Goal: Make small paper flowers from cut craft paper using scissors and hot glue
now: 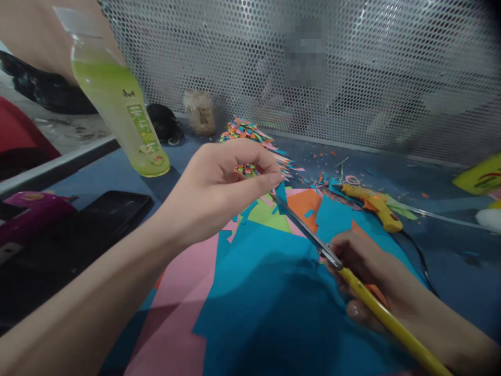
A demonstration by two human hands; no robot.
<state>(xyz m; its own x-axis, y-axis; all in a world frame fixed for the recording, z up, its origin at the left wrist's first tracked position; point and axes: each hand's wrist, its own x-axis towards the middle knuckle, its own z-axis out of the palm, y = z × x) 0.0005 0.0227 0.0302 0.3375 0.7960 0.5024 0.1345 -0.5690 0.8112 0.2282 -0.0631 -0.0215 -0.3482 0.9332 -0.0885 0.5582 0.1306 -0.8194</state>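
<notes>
My left hand pinches a small blue paper piece between thumb and forefinger. Wrapped around the handle of long scissors with a yellow grip is my right hand. The blades point up and left, their tips at the blue piece just below my left fingertips. Under both hands lie large sheets, a blue sheet over a pink sheet. Green and orange paper lies behind them with small cut scraps on top. Behind my left hand rises a heap of multicoloured paper bits, partly hidden.
A yellow glue gun with a black cord lies at the right among scraps. A drink bottle stands at the left, near a black phone and a purple object. A jar stands before the perforated metal panel.
</notes>
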